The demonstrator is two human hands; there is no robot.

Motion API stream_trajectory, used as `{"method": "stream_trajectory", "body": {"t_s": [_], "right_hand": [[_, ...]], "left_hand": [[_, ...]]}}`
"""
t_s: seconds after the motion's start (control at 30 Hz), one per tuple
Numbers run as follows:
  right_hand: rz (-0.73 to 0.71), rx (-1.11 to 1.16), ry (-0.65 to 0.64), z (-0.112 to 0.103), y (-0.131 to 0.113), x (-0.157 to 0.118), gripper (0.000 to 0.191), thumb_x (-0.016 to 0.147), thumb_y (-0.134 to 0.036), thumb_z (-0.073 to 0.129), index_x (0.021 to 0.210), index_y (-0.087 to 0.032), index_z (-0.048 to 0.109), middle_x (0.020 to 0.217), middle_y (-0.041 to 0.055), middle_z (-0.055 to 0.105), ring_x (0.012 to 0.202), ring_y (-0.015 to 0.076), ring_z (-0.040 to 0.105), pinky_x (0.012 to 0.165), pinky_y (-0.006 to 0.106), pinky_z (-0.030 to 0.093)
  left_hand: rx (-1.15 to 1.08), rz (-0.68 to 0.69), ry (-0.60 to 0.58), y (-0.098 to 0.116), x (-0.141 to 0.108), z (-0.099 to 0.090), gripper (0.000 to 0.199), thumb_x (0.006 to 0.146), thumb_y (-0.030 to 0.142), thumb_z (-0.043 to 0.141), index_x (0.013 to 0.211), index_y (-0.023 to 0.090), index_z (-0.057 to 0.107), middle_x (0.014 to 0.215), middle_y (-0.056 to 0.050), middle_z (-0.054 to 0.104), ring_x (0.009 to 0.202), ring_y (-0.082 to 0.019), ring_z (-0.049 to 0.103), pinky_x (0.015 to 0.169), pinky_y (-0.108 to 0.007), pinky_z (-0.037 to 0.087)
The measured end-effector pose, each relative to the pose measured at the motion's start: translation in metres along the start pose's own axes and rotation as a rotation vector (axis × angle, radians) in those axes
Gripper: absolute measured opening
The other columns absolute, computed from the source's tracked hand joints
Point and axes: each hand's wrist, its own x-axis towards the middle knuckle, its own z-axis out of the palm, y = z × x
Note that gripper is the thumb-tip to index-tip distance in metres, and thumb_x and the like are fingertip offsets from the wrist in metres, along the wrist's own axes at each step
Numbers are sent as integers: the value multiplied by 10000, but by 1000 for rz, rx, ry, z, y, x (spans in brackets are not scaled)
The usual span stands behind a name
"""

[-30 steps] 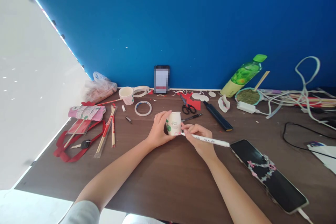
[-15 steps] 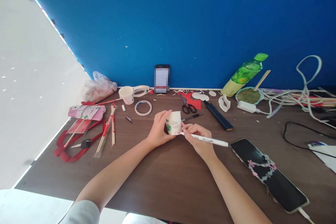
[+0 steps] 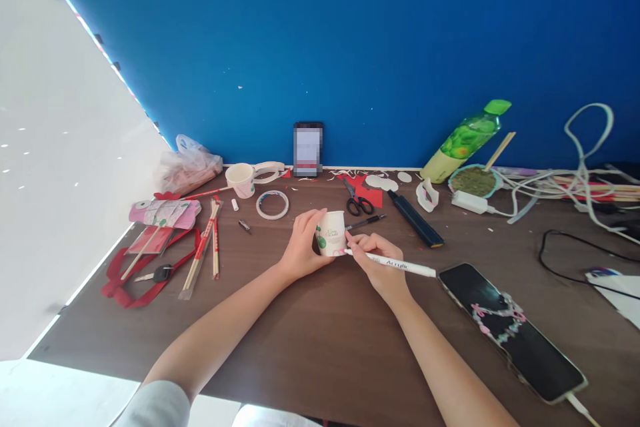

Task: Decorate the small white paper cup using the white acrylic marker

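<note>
Just in front of the scissors [image 3: 361,205], the left hand [image 3: 301,243] holds a paper cup [image 3: 332,228], and the right hand [image 3: 387,281] holds a white pen [image 3: 421,271] by the cup's pink marks [image 3: 339,252]. Both hands have hardly moved, so slow, careful drawing seems to be going on.

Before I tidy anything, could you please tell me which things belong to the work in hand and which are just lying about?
In use:
paper cup, in the left hand
white marker, in the right hand

Seemingly just lying about:
scissors
tape roll
key
green-capped bottle
</note>
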Motion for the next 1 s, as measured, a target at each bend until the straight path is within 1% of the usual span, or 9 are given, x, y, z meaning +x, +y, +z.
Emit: {"method": "stream_trajectory", "body": {"t_s": [0.13,0.5,0.7,0.93,1.0], "right_hand": [[6,2,11,0,-1,1,351,794,-325,701,549,-216,474,660,-3,660,723,171,691,999,476,532],[-8,-2,19,-1,2,1,353,805,-294,686,544,-211,463,652,-11,633,736,158,678,984,452,544],[15,8,19,-1,0,1,380,796,-319,693,533,-208,443,645,-15,622,722,154,664,995,472,535],[11,24,21,-1,-1,1,384,800,-287,684,527,-203,427,622,-22,573,686,130,612,1004,482,529],[13,34,13,-1,-1,1,385,803,-275,679,527,-201,422,628,-24,568,687,123,598,1015,479,521]], "left_hand": [[8,-17,-16,0,0,0,900,666,309,788,1411,255,286,1363,-140,424,1291,-317,411,1073,-477,374],[17,1,2,-1,0,1,915,651,281,798,1409,251,287,1354,-135,429,1289,-316,407,1088,-488,364],[12,-1,-9,0,0,0,888,670,314,793,1403,244,297,1355,-141,427,1283,-314,415,1080,-493,377],[9,-6,-4,0,0,1,901,671,354,801,1406,246,292,1356,-142,420,1290,-323,405,1087,-498,368],[8,2,-3,-1,0,1,898,672,330,798,1406,247,288,1352,-139,420,1287,-319,406,1086,-493,368]]}}
